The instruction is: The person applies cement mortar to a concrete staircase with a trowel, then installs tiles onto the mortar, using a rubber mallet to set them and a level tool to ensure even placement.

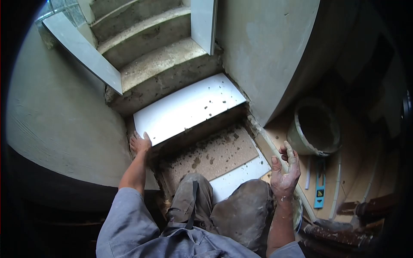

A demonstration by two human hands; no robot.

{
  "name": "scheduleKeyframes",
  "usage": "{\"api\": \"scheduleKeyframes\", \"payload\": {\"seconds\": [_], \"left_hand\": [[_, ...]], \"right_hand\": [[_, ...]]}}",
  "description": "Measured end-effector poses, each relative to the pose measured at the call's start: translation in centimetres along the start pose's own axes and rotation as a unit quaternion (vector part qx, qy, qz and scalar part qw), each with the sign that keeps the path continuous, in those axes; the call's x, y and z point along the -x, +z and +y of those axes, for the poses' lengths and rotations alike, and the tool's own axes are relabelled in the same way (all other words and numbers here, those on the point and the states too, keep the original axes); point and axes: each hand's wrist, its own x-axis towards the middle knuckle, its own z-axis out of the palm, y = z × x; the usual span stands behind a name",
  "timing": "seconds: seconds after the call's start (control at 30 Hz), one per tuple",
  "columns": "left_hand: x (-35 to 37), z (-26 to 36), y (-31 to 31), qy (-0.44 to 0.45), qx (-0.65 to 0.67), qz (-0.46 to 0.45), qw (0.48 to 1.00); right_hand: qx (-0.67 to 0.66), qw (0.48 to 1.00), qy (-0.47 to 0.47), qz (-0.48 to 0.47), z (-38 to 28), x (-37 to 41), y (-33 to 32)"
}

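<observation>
A white tread tile (189,109), spotted with crumbs of mortar, lies across a rough step in front of me. At its near left corner is my left hand (140,144), its fingers along the left edge and its thumb at the front edge. My right hand (285,174) is raised over the right side of the stair, palm turned inward. Thumb and index finger stand apart while the other fingers curl, and nothing is in them. Grey mortar smears its fingers. Below the white tile is a lower tread with a speckled brown covering (211,157) and a white front strip (241,178).
A mortar-stained bucket (297,135) stands on the right, with a blue spirit level (319,189) lying nearer me. White panels lean at the upper left (86,53) and upper right (202,26). Bare concrete steps (155,56) rise ahead between curved plastered walls (266,47).
</observation>
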Motion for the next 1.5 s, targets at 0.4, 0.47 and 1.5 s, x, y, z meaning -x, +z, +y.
{"api": "scheduleKeyframes", "payload": {"seconds": [0.4,0.47,1.5], "left_hand": [[1.0,1.6,-0.3,-0.030,-0.054,-0.015,0.998],[0.6,1.1,0.3,-0.023,-0.069,-0.001,0.997],[6.3,-1.7,-6.2,0.266,0.010,-0.118,0.957]], "right_hand": [[-0.115,0.910,-0.043,-0.396,5.3,-2.4,5.1],[-0.138,0.909,-0.021,-0.393,5.8,-2.8,5.0],[-0.204,0.900,0.378,-0.070,24.8,-17.1,28.3]]}}
